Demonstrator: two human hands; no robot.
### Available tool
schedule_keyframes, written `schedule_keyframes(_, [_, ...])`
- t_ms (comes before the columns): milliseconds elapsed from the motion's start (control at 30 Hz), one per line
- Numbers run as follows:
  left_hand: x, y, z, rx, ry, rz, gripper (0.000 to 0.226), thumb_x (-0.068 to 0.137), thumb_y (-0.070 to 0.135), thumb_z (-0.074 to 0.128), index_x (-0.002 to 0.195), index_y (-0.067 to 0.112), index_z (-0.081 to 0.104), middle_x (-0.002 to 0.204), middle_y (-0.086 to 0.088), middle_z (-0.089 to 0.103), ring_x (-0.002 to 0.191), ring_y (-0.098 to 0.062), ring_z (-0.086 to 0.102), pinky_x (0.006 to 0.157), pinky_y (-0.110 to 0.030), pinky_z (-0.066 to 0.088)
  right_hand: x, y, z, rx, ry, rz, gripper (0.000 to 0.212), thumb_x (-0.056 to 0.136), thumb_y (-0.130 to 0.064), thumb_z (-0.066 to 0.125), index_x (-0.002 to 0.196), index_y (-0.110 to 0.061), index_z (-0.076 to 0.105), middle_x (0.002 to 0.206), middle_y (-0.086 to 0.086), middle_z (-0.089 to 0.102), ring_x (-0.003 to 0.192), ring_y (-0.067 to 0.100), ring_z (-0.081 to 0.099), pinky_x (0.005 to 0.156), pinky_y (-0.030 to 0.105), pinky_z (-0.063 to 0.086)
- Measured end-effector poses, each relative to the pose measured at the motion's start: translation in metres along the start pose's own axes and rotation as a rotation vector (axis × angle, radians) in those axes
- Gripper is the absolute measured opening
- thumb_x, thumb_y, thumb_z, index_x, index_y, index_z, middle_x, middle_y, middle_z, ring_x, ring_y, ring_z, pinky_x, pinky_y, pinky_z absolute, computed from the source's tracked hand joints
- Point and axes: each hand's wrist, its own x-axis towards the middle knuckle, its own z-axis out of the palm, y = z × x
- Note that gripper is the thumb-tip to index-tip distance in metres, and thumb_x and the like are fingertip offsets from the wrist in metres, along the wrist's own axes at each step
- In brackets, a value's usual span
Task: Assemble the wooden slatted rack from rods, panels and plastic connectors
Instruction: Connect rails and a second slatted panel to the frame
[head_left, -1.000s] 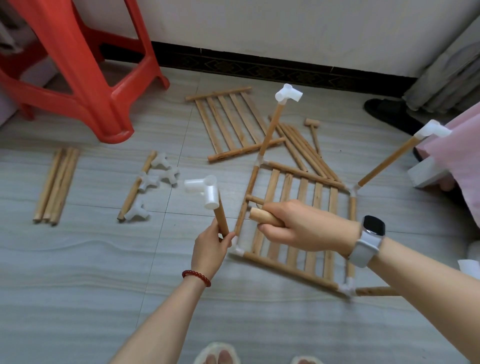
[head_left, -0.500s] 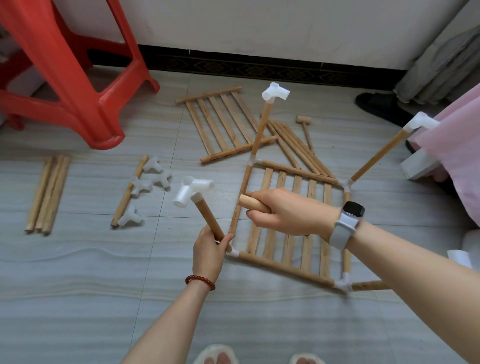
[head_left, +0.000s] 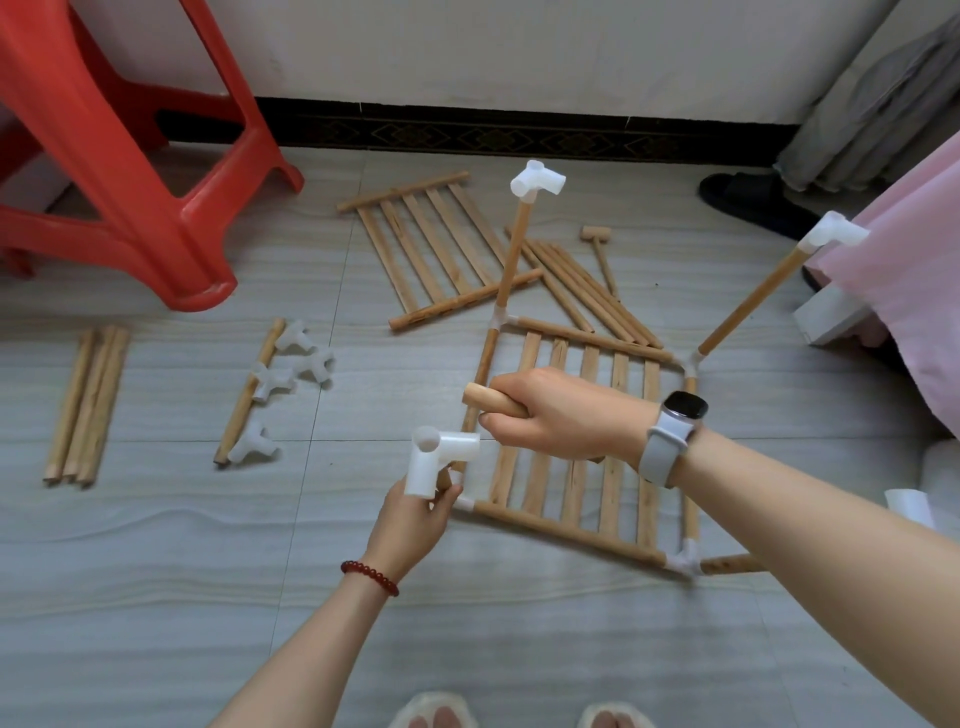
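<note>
A wooden slatted panel (head_left: 576, 467) lies on the floor with white plastic connectors at its corners. Upright rods topped with white connectors rise from the back left corner (head_left: 537, 182) and the back right corner (head_left: 834, 234). My left hand (head_left: 415, 519) grips a rod at the panel's front left corner; its white connector (head_left: 439, 457) points up at the camera and hides most of the rod. My right hand (head_left: 561, 415) hovers over the panel and grips a thick wooden piece (head_left: 491, 402) whose end sticks out to the left. A rod (head_left: 727, 564) lies in the front right connector.
A second slatted panel (head_left: 431, 244), loose rods (head_left: 587, 291) and a small wooden mallet (head_left: 600, 249) lie behind the frame. Loose white connectors (head_left: 291, 374) lie beside a rod, with more rods (head_left: 85, 400) far left. Red stool (head_left: 130, 156) back left, pink fabric (head_left: 914, 291) right.
My left hand has swung its rod from leaning left to standing nearly upright at the front left corner. The right hand has stayed over the panel with its wooden piece.
</note>
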Motion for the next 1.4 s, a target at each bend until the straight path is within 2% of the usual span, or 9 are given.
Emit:
schedule_keyframes(533, [0.003,0.0,0.018,0.224,0.267,0.103,0.019,0.086,0.023,0.066,0.089,0.004,0.065,0.08,-0.011,0.069,0.072,-0.03,0.063,0.066,-0.041,0.049,-0.007,0.003,-0.008,0.096,0.013,-0.047,0.028,0.094,-0.038,0.041,0.084,-0.016,0.055,0.068,-0.006,0.055,0.052,0.003,0.043,0.053,0.024,0.036])
schedule_keyframes(667, [0.0,0.01,0.019,0.279,0.295,0.041,0.025,0.084,0.035,0.067,0.077,0.012,0.06,0.063,-0.005,0.064,0.063,-0.025,0.058,0.052,-0.031,0.037,-0.015,-0.005,0.002,0.032,-0.021,-0.072,0.026,0.095,-0.035,0.043,0.09,-0.013,0.054,0.074,0.003,0.058,0.06,0.015,0.049,0.06,0.038,0.044])
schedule_keyframes(767, [0.006,0.019,0.0,0.409,0.082,-0.006,0.03,0.081,0.043,0.067,0.064,0.025,0.05,0.063,0.007,0.055,0.068,-0.018,0.056,0.05,-0.025,0.03,-0.022,-0.009,0.007,-0.077,0.001,-0.065,0.025,0.096,-0.035,0.042,0.091,-0.012,0.053,0.074,0.001,0.056,0.063,0.016,0.048,0.064,0.042,0.046])
schedule_keyframes(833, [0.006,0.029,-0.019,0.499,-0.156,-0.002,0.017,0.08,0.041,0.068,0.075,0.033,0.054,0.078,0.012,0.056,0.082,-0.014,0.058,0.06,-0.025,0.037,-0.031,-0.01,0.008,-0.113,0.021,-0.044,0.024,0.096,-0.035,0.041,0.092,-0.014,0.052,0.077,-0.001,0.053,0.067,0.014,0.047,0.068,0.042,0.047])
schedule_keyframes(967, [-0.01,0.06,-0.06,0.122,-0.236,0.1,0.06,0.085,0.017,0.064,0.136,0.033,0.037,0.125,0.011,0.045,0.106,-0.009,0.052,0.083,-0.023,0.046,-0.044,-0.012,0.006,-0.142,0.03,-0.016,0.023,0.096,-0.033,0.041,0.094,-0.014,0.053,0.085,-0.002,0.048,0.077,0.014,0.044,0.073,0.038,0.045])
schedule_keyframes(1100, [-0.034,0.109,-0.073,-0.424,-0.211,0.055,0.028,0.094,0.02,0.048,0.118,0.034,0.051,0.117,0.009,0.061,0.105,-0.005,0.057,0.089,-0.024,0.045,-0.051,-0.015,0.011,-0.183,0.068,0.072,0.024,0.097,-0.039,0.036,0.1,-0.019,0.049,0.092,-0.004,0.042,0.076,0.015,0.045,0.064,0.032,0.037])
schedule_keyframes(1200, [-0.051,0.134,-0.054,-0.294,-0.265,0.043,0.031,0.1,0.034,0.036,0.092,0.029,0.066,0.092,0.01,0.066,0.09,-0.005,0.058,0.085,-0.021,0.044,-0.06,-0.016,0.022,-0.199,0.107,0.134,0.032,0.097,-0.044,0.033,0.114,-0.021,0.048,0.097,-0.003,0.04,0.074,0.018,0.048,0.062,0.033,0.035])
schedule_keyframes(1333, [-0.062,0.135,-0.037,-0.275,-0.247,0.04,0.042,0.099,0.041,0.033,0.103,0.015,0.066,0.082,0.005,0.057,0.082,-0.012,0.053,0.079,-0.027,0.042,-0.075,-0.012,0.023,-0.165,0.114,0.176,0.03,0.097,-0.043,0.034,0.114,-0.023,0.048,0.092,-0.003,0.037,0.076,0.022,0.052,0.066,0.035,0.04])
schedule_keyframes(1400, [-0.065,0.135,-0.031,-0.301,-0.2,0.048,0.042,0.1,0.039,0.03,0.085,0.018,0.062,0.07,0.009,0.053,0.069,-0.005,0.049,0.068,-0.02,0.039,-0.081,-0.011,0.024,-0.177,0.111,0.167,0.028,0.097,-0.043,0.035,0.111,-0.023,0.049,0.089,-0.005,0.036,0.076,0.022,0.053,0.066,0.036,0.041])
